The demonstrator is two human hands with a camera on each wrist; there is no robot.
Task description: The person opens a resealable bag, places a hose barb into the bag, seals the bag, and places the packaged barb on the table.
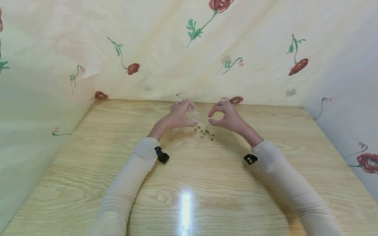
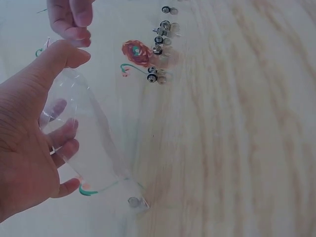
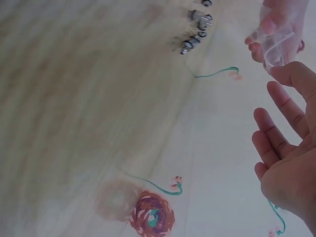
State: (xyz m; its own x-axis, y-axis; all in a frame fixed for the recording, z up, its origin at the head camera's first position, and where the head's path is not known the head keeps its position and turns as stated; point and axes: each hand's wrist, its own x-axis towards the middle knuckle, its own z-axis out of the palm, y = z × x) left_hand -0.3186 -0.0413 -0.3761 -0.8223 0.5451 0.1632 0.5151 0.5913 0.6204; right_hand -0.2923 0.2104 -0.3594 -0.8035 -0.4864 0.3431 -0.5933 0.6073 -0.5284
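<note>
My left hand [image 1: 181,114] holds a clear plastic bag [image 2: 91,133] by its upper part, thumb on the near side and fingertips showing through the film. A small round metal piece [image 2: 133,201] lies in the bag's bottom corner. Facing the bag across a narrow gap is my right hand [image 1: 225,116], its thumb and forefinger bowed apart with nothing seen between them. In the right wrist view its other fingers [image 3: 269,123] are loosely spread. Several small metal pieces with dark rings [image 1: 204,132] lie scattered on the table just in front of the hands.
The wood-grain table [image 1: 189,173] stretches out under both forearms. A cream cloth with printed flowers [image 1: 165,59] hangs behind the table and along both sides. Black straps with small cameras [image 1: 162,155] sit on both wrists.
</note>
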